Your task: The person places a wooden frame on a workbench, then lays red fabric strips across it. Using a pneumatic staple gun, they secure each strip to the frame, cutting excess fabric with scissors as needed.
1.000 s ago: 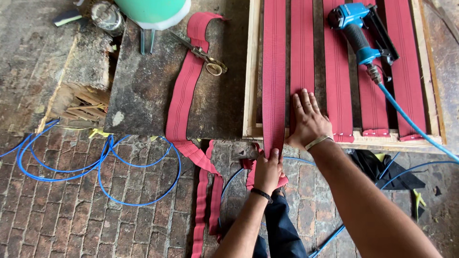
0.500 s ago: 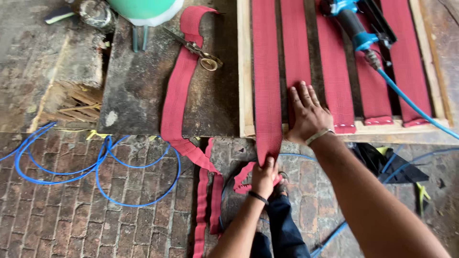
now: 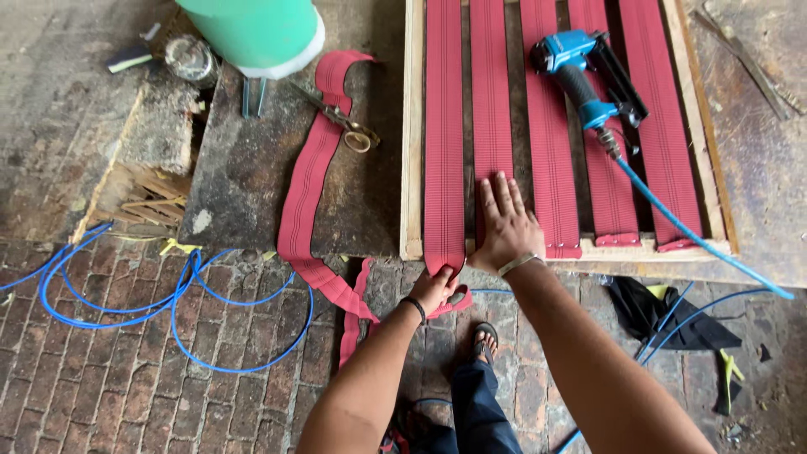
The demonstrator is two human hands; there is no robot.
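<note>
L hand (image 3: 435,288) grips red webbing (image 3: 444,168) end, seemingly; R hand (image 3: 503,227) flat on frame (image 3: 411,126).

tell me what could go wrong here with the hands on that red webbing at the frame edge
The left hand pinches only the tip of the red woven webbing strap below the pale wooden frame; it could slip out and go slack. The blue pneumatic staple gun lies across the straps, beyond the right hand. The blue air hose loops over the brick floor near the sandalled foot, a likely trip hazard.
</note>
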